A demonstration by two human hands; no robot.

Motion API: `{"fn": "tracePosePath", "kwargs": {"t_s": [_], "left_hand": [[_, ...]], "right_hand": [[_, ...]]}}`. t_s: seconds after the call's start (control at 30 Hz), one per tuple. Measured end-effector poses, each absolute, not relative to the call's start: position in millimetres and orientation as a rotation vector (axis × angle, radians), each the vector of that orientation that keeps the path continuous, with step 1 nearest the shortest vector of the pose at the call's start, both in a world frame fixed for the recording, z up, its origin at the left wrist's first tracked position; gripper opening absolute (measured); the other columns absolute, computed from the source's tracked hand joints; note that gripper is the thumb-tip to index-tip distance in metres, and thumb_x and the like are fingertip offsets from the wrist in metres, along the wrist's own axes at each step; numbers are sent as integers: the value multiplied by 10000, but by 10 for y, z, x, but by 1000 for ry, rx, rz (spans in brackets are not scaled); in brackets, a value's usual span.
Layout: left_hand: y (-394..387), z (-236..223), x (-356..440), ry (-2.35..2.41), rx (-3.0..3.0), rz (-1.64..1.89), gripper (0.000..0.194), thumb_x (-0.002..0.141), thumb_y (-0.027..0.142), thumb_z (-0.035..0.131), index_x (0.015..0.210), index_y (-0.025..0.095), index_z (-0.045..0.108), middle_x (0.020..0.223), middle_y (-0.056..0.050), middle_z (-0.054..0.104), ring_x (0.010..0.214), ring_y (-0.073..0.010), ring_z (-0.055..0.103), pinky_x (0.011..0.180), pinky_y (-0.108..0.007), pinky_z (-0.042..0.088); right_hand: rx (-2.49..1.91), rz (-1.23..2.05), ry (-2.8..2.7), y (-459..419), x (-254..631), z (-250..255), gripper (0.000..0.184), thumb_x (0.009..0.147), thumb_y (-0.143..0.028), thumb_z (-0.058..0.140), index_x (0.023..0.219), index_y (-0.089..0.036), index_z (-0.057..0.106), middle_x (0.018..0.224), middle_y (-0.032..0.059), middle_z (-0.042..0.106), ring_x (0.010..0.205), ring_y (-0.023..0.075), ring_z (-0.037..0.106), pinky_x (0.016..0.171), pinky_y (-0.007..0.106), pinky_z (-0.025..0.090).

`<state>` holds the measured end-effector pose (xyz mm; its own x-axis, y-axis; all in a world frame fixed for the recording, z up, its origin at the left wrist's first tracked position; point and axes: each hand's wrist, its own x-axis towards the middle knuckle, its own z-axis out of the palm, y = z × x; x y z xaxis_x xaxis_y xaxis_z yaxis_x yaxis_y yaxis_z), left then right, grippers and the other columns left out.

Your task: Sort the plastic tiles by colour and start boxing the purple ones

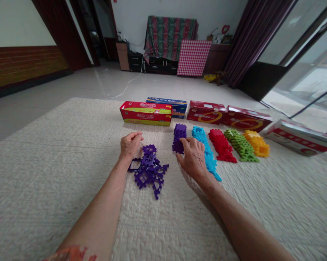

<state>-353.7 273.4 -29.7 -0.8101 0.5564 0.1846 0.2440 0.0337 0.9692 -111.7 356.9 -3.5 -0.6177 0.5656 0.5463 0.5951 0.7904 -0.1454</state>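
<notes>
My right hand (194,156) pinches a purple interlocking plastic tile (177,146) at the near end of a row of overlapping purple tiles (180,129). My left hand (131,145) is closed, its fingertips together, above the left edge of a loose purple pile (149,170); whether anything is in it is hidden. Square frames, window-like pieces and triangles make up that pile. Right of the purple row run similar rows in light blue (198,134), red (220,145), green (241,145) and yellow (257,143). My right hand partly covers the blue row.
Behind the rows stand a red and yellow box (147,116), a blue box (166,102), two dark red boxes (207,111) (247,117) and a white and red box (302,137). Everything lies on a cream quilted cover (57,152). A white cable (128,83) crosses the floor beyond.
</notes>
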Motion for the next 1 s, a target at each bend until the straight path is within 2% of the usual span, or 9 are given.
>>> {"fn": "tracePosePath", "kwargs": {"t_s": [0.3,0.43,0.57,0.67,0.73,0.9,1.0], "left_hand": [[2695,-231,-3528,2039,890,1793,311,689,330,617,900,143,747,704,-29,722,720,-175,671,740,-266,503],[2601,-170,-3551,2041,1150,1526,355,706,387,649,945,146,752,815,-64,741,759,-193,672,744,-288,509],[2508,-79,-3528,2005,1409,1219,401,687,418,704,1011,187,747,938,-65,734,838,-211,670,780,-302,520],[2494,-39,-3500,1843,1546,1086,499,640,377,756,1110,215,714,1090,-67,706,985,-231,657,884,-327,510],[2507,-40,-3493,1821,1627,1033,516,615,310,762,1121,223,710,1121,-68,695,1038,-245,642,943,-352,489],[2533,-40,-3482,1780,1493,1128,476,613,224,721,1088,205,715,1093,-73,706,1027,-246,648,929,-364,498],[2532,50,-3412,1663,1320,1264,541,623,259,753,1150,165,677,1092,-107,704,1012,-245,646,901,-384,505]], "right_hand": [[-788,-24,-2382,3513,-1126,-3,496,773,-223,620,1254,-161,518,1181,162,538,1072,336,484,918,519,386],[-568,193,-2416,3376,-1180,10,362,834,-160,549,1196,-159,553,1130,134,561,1064,274,521,908,434,447],[-418,385,-2562,3244,-1224,-6,288,889,-118,486,1161,-166,566,1084,99,601,967,198,580,839,325,484],[-414,399,-2690,3197,-1237,-16,207,913,-130,480,1065,-178,611,961,65,632,873,174,597,785,288,477],[-407,392,-2727,3186,-1239,-15,180,917,-138,487,1013,-183,632,911,56,640,859,172,600,783,285,470],[-355,509,-2680,3170,-1243,-3,166,905,-131,498,959,-184,646,869,48,653,835,169,617,775,287,484],[-399,505,-2544,3174,-1251,-2,210,900,-131,494,1062,-192,614,981,68,654,906,189,619,810,321,507]]}}
